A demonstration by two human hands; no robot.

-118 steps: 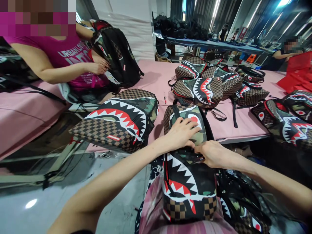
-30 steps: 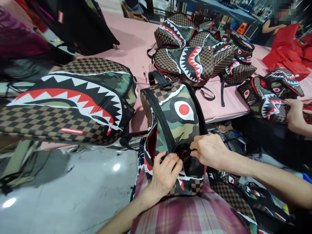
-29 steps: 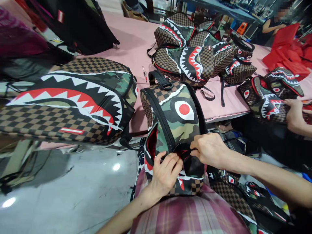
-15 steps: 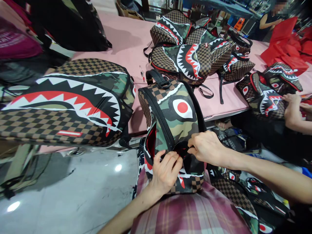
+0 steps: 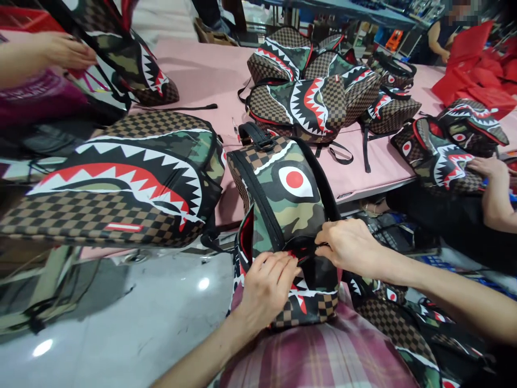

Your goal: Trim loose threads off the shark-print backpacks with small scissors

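**Backpack (image 5: 297,213) on the lap, two hands at its opening (image 5: 301,243)**

The bag sits at twelve o'clock on plaid cloth (image 5: 307,355). To do this well, I'd steady the near lip and work the far side gently, sparing the seam. The left hand (image 5: 270,285), half-curled, covers the lip at eight; gripping or pressing, I can't tell. The right hand (image 5: 348,243) pinches dark trim narrowly at three; any zip pull is hidden. Beyond, another shark-mouthed bag (image 5: 121,180) lies at ten, a pile of bags (image 5: 335,105) past twelve.
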